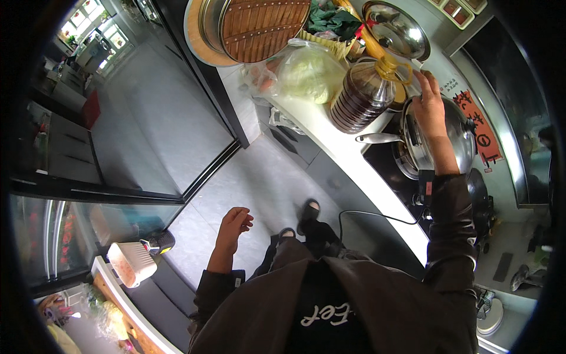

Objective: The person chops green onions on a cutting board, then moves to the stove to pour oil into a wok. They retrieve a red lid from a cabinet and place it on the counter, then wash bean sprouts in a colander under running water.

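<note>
My right hand reaches over a lidded metal pot on the black cooktop. Its fingertips point toward the back of the counter, beside the yellow handle of a large plastic jug of dark liquid. Whether those fingers grip anything is hidden. A steel pan handle juts out from the stove toward the jug. Low over the floor, my left hand hangs with loosely curled fingers and nothing in it.
A clear bag with a cabbage, a wooden slatted lid and a metal lid crowd the far counter. A black cable loops off its edge. Behind me at left stands a pale plastic basket, near a glass door's floor track.
</note>
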`<state>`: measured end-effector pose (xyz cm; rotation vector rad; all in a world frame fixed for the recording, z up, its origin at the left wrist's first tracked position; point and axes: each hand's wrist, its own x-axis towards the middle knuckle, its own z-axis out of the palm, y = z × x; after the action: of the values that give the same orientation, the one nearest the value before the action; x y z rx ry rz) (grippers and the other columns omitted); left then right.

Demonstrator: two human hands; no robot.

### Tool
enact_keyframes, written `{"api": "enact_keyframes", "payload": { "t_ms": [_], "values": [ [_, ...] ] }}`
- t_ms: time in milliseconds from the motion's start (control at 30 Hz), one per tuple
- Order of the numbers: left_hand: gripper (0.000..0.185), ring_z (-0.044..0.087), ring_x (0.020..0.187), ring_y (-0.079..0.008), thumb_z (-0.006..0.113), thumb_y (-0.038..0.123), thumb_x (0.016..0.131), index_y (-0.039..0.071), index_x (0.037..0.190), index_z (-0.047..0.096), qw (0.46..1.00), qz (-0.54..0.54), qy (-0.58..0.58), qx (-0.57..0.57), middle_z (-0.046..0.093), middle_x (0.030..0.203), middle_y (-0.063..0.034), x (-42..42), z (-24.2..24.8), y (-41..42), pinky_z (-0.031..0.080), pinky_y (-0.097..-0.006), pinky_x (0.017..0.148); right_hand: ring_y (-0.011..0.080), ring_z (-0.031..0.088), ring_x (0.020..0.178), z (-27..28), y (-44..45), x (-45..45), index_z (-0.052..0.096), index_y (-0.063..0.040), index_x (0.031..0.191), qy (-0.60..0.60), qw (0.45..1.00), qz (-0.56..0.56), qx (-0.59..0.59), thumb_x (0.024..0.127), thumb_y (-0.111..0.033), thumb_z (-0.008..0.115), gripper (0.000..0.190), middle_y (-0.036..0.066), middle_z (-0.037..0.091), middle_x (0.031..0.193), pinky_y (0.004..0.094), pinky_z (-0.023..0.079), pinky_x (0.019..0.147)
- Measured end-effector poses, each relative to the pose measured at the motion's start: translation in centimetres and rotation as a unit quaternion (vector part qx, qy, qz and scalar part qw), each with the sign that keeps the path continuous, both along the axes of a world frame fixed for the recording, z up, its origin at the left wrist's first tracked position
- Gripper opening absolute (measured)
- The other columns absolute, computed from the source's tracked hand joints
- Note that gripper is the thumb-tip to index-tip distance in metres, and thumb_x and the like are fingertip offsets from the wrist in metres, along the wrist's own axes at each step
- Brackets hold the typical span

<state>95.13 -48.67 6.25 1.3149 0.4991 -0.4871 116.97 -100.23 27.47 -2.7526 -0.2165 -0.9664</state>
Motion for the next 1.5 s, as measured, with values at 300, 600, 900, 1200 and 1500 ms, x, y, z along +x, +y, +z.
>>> {"api": "enact_keyframes", "payload": {
  "t_ms": [300,600,900,1200,1500],
  "values": [
    [0.023,0.066,0.085,-0.0149,0.06,0.026,0.102,0.008,0.116,0.065,0.999,0.023,0.024,-0.008,0.071,0.097,-0.0059,6.9,-1.6,0.8,0.051,-0.0274,0.074,0.0346,0.056,0.12,1.7,-2.5,6.2,0.065,-0.006,0.101,0.08,0.977,0.101,-0.168,0.074,0.005,0.07,0.03,0.011,0.059,0.133,0.0433,0.049,0.101],
    [0.022,0.066,0.084,-0.0148,0.06,0.024,0.103,0.007,0.117,0.064,0.999,-0.027,0.028,-0.001,0.07,0.097,-0.0068,21.5,-0.8,-1.2,0.051,-0.0275,0.074,0.0275,0.062,0.07,2.7,3.4,6.7,0.067,0.001,0.095,0.199,0.968,0.141,0.049,0.087,-0.019,0.08,0.025,0.013,0.064,0.08,0.0354,0.049,0.066],
    [0.021,0.066,0.083,-0.0144,0.057,0.022,0.104,0.007,0.117,0.062,0.992,-0.101,0.053,-0.046,0.071,0.096,-0.006,28.4,-2.6,0.8,0.05,-0.0268,0.074,0.0061,0.057,0.072,3.2,8.5,6.9,0.069,0.004,0.105,0.24,0.92,0.01,0.311,0.089,-0.006,0.078,0.021,0.002,0.066,0.08,0.0237,0.046,0.064],
    [0.022,0.066,0.081,-0.0148,0.063,0.026,0.102,0.008,0.115,0.064,0.98,-0.185,0.073,-0.015,0.07,0.095,-0.0058,34.7,-4.4,9.9,0.051,-0.028,0.072,0.0033,0.05,0.074,4.6,18.5,3.4,0.067,0.004,0.097,0.243,0.889,-0.119,0.369,0.091,-0.004,0.075,0.013,-0.003,0.061,0.081,0.0207,0.042,0.064],
    [0.022,0.065,0.077,-0.0129,0.066,0.03,0.099,0.009,0.108,0.064,0.957,-0.279,0.081,0.01,0.069,0.091,-0.0035,37.9,-6.5,12.6,0.05,-0.0272,0.069,0.005,0.055,0.068,6.3,26.6,-4.1,0.067,0.002,0.094,0.295,0.861,-0.187,0.369,0.082,-0.007,0.083,0.022,0.004,0.064,0.076,0.0236,0.042,0.059]
  ]
}}
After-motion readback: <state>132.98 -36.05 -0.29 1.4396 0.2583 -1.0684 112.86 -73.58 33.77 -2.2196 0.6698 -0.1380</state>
